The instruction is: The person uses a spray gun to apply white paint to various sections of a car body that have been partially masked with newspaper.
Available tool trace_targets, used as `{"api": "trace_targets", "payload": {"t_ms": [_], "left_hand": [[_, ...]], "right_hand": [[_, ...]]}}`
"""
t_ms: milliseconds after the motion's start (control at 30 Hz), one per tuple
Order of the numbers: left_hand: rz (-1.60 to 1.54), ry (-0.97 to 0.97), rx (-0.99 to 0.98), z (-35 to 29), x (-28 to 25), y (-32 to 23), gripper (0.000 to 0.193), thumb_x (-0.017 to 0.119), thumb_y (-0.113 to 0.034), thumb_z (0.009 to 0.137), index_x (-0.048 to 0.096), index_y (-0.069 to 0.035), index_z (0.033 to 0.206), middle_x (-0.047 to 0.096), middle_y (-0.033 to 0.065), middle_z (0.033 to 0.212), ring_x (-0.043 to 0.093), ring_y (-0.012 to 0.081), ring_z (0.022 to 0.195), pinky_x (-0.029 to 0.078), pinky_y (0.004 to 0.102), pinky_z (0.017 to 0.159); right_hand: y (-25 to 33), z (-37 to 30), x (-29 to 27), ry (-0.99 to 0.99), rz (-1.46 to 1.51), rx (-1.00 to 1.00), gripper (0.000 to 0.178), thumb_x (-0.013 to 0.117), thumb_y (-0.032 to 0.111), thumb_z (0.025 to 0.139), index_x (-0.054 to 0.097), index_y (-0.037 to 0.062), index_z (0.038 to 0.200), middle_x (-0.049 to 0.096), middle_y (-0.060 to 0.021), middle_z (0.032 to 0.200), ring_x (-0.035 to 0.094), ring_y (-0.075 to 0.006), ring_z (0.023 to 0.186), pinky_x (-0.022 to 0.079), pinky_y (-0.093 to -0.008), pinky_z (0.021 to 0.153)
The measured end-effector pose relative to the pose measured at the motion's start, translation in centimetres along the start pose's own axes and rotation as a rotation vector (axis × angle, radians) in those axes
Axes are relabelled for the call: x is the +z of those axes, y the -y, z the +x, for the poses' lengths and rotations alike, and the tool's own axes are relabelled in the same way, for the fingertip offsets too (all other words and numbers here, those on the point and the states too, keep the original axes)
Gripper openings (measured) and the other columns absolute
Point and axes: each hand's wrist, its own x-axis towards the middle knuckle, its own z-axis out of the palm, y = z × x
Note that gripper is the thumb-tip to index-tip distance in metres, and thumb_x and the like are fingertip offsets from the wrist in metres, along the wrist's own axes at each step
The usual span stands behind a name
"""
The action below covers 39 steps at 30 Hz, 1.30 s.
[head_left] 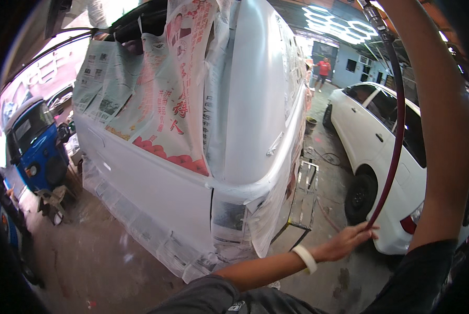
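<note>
My left hand [349,242], with a pale band at the wrist, reaches across to the right and holds a dark red hose [400,125] between its fingers. From there the hose curves upward to a metal fitting [373,17] at the top edge. My right arm [441,120] is raised high along the right side; its hand lies beyond the top of the picture. In front of me stands a vehicle body [145,162] in whitish-grey paint or primer. Printed newspaper [158,94] and clear plastic sheeting [135,248] mask its window and lower edge.
A white car [381,136] is parked close on the right. Between the vehicles stand a metal step frame [303,193] and a hose lying on the floor [326,156]. A person in a red shirt [324,68] is far back. At left are a blue vehicle [41,149] and a stool [54,201].
</note>
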Motion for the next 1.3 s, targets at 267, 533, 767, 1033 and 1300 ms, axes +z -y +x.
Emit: {"api": "trace_targets", "payload": {"t_ms": [267, 533, 767, 1033, 1300], "left_hand": [[-0.522, 0.010, 0.058, -5.2, 3.9, -9.3, 0.093, 0.029, -0.073, 0.094, 0.017, -0.003, 0.153, 0.045, 0.0192, 0.145, 0.040, 0.0298, 0.138, 0.031, 0.0406, 0.114], [-0.619, -0.108, 0.667, 4.6, -0.4, -29.7, 0.072, 0.029, -0.067, 0.098, 0.040, -0.001, 0.127, 0.055, 0.0126, 0.106, 0.056, 0.0220, 0.095, 0.047, 0.0347, 0.085], [-0.558, -0.200, 0.813, 7.1, -1.3, -35.3, 0.051, 0.034, -0.055, 0.103, 0.057, -0.010, 0.102, 0.064, 0.0079, 0.082, 0.059, 0.0188, 0.067, 0.049, 0.0332, 0.060], [-0.778, -0.090, 0.749, 7.6, -8.5, -39.2, 0.045, 0.026, -0.046, 0.104, 0.051, -0.010, 0.112, 0.062, 0.0098, 0.105, 0.059, 0.0251, 0.102, 0.048, 0.0399, 0.091], [-0.647, -0.187, 0.717, 7.4, -13.2, -42.2, 0.047, 0.024, -0.048, 0.104, 0.053, -0.011, 0.112, 0.062, 0.0072, 0.104, 0.058, 0.0247, 0.101, 0.044, 0.0426, 0.091]], "right_hand": [[4.8, -2.4, 2.1, 0.102, -0.057, 0.041, 0.039, 0.051, 0.042, 0.101, 0.068, 0.0071, 0.097, 0.067, -0.0144, 0.078, 0.056, -0.0153, 0.052, 0.045, -0.0324, 0.042], [4.4, -5.1, 3.5, 0.217, 0.112, 0.058, 0.038, 0.055, 0.044, 0.099, 0.063, 0.0066, 0.102, 0.062, -0.0120, 0.076, 0.054, -0.0148, 0.052, 0.046, -0.0317, 0.041], [4.2, -2.4, 3.5, 0.061, 0.133, 0.110, 0.038, 0.058, 0.043, 0.097, 0.063, 0.0050, 0.099, 0.062, -0.0127, 0.079, 0.055, -0.0173, 0.053, 0.047, -0.0324, 0.041], [2.7, 3.0, 6.8, -0.102, 0.100, 0.024, 0.033, 0.065, 0.041, 0.093, 0.066, 0.0083, 0.094, 0.059, -0.0066, 0.080, 0.056, -0.0189, 0.059, 0.047, -0.0351, 0.047], [2.6, 7.5, 9.6, -0.075, 0.119, -0.035, 0.028, 0.060, 0.039, 0.096, 0.065, 0.0115, 0.097, 0.054, -0.0035, 0.080, 0.053, -0.0169, 0.068, 0.047, -0.0330, 0.053]]}}
